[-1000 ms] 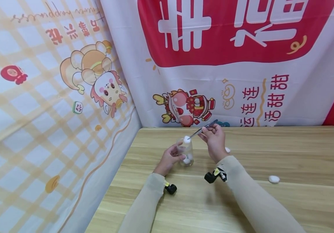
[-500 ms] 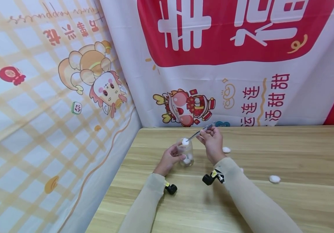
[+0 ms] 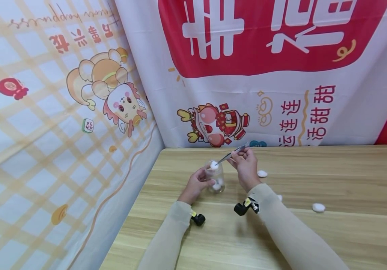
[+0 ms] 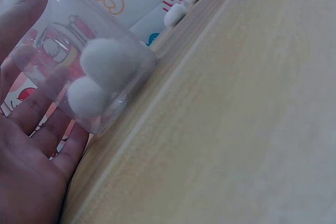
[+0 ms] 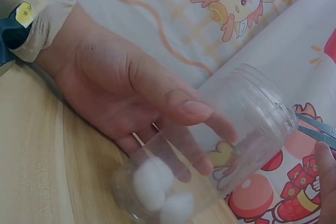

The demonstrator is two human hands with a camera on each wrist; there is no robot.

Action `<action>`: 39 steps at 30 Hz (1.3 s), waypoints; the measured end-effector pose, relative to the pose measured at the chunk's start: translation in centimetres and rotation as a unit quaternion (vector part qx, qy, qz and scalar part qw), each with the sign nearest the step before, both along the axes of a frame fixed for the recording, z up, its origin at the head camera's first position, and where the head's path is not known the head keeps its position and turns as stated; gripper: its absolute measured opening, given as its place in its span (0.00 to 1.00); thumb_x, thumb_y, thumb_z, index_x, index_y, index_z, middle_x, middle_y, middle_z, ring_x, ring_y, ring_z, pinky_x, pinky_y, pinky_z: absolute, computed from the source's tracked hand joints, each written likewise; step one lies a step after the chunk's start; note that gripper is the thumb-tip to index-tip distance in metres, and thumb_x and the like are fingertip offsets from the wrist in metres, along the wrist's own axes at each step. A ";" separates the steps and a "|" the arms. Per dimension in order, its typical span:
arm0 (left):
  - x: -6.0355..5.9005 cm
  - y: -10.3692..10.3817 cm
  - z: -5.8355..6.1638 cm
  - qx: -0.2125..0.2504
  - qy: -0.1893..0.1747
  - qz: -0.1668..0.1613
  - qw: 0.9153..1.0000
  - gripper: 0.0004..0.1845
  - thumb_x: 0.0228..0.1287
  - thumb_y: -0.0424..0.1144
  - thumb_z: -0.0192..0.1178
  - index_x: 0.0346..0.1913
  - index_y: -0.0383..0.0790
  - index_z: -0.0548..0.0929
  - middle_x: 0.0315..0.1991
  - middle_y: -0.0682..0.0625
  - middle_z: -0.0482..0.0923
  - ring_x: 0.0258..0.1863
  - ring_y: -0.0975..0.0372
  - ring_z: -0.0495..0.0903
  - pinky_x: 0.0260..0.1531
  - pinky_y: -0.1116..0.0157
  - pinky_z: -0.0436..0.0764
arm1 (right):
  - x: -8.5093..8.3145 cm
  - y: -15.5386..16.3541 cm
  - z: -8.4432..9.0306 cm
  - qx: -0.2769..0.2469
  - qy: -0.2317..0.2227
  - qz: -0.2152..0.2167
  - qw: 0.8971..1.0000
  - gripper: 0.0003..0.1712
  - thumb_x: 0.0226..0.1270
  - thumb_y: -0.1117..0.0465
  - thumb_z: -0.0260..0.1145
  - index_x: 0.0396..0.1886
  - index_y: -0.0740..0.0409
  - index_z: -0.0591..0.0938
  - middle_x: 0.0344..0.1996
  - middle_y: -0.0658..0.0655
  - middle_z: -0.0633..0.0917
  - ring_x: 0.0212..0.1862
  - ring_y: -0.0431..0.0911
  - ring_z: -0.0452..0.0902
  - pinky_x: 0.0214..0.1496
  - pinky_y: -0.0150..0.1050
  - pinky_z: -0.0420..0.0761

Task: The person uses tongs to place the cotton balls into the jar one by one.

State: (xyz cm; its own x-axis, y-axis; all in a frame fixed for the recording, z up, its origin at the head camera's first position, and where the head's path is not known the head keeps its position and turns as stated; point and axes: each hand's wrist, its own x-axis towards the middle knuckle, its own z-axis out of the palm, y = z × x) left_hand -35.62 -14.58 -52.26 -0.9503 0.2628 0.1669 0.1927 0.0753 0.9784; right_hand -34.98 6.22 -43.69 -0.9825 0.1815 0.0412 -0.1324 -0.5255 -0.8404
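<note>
Left hand (image 3: pixel 195 184): fingers curled round the clear jar (image 3: pixel 215 177), which stood on the desk (image 3: pixel 315 240) holding two cotton balls (image 5: pixel 163 190).
Right hand (image 3: pixel 245 168): fingers pinched tweezers (image 3: pixel 231 153), tips gripping a cotton ball (image 3: pixel 214 165) at the jar's mouth.
Desk, right: loose cotton balls (image 3: pixel 318 207).

I'm looking at a makeshift recording booth: a wooden table (image 3: pixel 315 176) boxed in by cartoon-printed festive cloth backdrops (image 3: pixel 247 75) as walls.
</note>
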 end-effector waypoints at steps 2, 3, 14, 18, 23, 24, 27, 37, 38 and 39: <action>0.0 0.0 0.0 0.005 0.004 0.000 1.000 0.35 0.58 0.33 0.70 0.69 0.45 0.71 0.61 0.43 0.75 0.58 0.53 0.75 0.58 0.58 0.74 | 0.0 0.0 -0.1 -0.001 0.003 0.004 1.000 0.13 0.68 0.72 0.61 0.48 0.60 0.70 0.42 0.59 0.73 0.50 0.52 0.77 0.50 0.40 0.82; 0.0 0.1 0.0 0.007 0.005 0.000 1.000 0.35 0.57 0.33 0.71 0.69 0.44 0.71 0.60 0.42 0.76 0.58 0.53 0.75 0.58 0.58 0.74 | 0.0 0.0 -0.2 -0.001 0.004 0.005 1.000 0.13 0.68 0.72 0.61 0.48 0.60 0.70 0.42 0.59 0.72 0.50 0.52 0.77 0.50 0.40 0.82; 0.0 0.1 0.1 0.023 -0.005 -0.009 1.000 0.35 0.59 0.27 0.68 0.70 0.40 0.69 0.61 0.40 0.75 0.58 0.52 0.75 0.57 0.60 0.74 | 0.0 -0.1 -0.4 0.010 0.011 0.009 1.000 0.12 0.69 0.72 0.61 0.47 0.59 0.71 0.42 0.59 0.73 0.48 0.49 0.77 0.49 0.40 0.82; -0.2 -0.1 0.2 0.020 -0.012 -0.019 1.000 0.35 0.59 0.25 0.67 0.70 0.39 0.69 0.60 0.40 0.75 0.57 0.51 0.75 0.57 0.60 0.75 | 0.1 -0.1 -0.4 0.014 0.008 0.008 1.000 0.12 0.69 0.72 0.61 0.47 0.60 0.70 0.42 0.59 0.73 0.47 0.49 0.77 0.49 0.40 0.82; -0.2 0.0 0.1 0.018 -0.010 -0.015 1.000 0.35 0.59 0.25 0.67 0.70 0.39 0.69 0.59 0.40 0.75 0.57 0.52 0.75 0.56 0.60 0.75 | 0.1 -0.1 -0.4 0.011 0.012 0.009 1.000 0.13 0.68 0.72 0.61 0.49 0.61 0.70 0.42 0.60 0.73 0.48 0.49 0.77 0.49 0.40 0.82; -0.2 0.0 0.1 0.018 -0.008 -0.013 1.000 0.35 0.59 0.26 0.67 0.70 0.40 0.69 0.59 0.40 0.76 0.57 0.52 0.75 0.56 0.60 0.75 | 0.1 -0.1 -0.3 0.011 0.013 0.011 1.000 0.14 0.68 0.72 0.61 0.49 0.62 0.70 0.43 0.60 0.73 0.48 0.50 0.77 0.49 0.40 0.82; -0.2 0.1 0.0 0.018 0.001 -0.009 1.000 0.35 0.59 0.27 0.68 0.70 0.42 0.70 0.59 0.40 0.76 0.57 0.52 0.75 0.56 0.60 0.75 | 0.2 -0.1 -0.4 0.015 0.018 0.019 1.000 0.15 0.68 0.72 0.62 0.50 0.61 0.70 0.44 0.60 0.74 0.49 0.50 0.77 0.50 0.40 0.82; 0.3 0.1 0.3 0.023 0.006 -0.010 1.000 0.34 0.58 0.29 0.68 0.68 0.45 0.72 0.59 0.41 0.76 0.56 0.52 0.76 0.56 0.58 0.75 | 0.2 0.2 -0.6 0.011 0.037 0.024 0.999 0.13 0.68 0.71 0.62 0.49 0.60 0.71 0.45 0.61 0.74 0.50 0.50 0.77 0.51 0.41 0.81; 0.3 0.1 0.3 0.022 0.005 -0.010 1.000 0.33 0.58 0.29 0.69 0.68 0.45 0.72 0.59 0.42 0.76 0.56 0.52 0.76 0.56 0.58 0.75 | 0.2 0.3 -0.6 0.011 0.037 0.024 0.999 0.13 0.68 0.71 0.62 0.49 0.59 0.71 0.45 0.61 0.74 0.50 0.50 0.77 0.52 0.41 0.81; 0.3 0.1 0.3 0.021 0.004 -0.010 1.000 0.33 0.58 0.30 0.69 0.68 0.46 0.72 0.59 0.42 0.76 0.56 0.52 0.76 0.56 0.58 0.75 | 0.2 0.3 -0.5 0.013 0.036 0.024 0.999 0.13 0.68 0.70 0.62 0.49 0.59 0.71 0.46 0.61 0.74 0.50 0.50 0.77 0.52 0.41 0.81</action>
State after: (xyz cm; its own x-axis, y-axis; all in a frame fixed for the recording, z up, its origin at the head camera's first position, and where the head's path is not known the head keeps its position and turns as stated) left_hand -35.32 -14.50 -51.92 -0.9436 0.2737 0.1863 0.2019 0.0299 0.9790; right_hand -34.80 6.53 -44.23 -0.9844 0.1321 0.1159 -0.1678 -0.5108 -0.8432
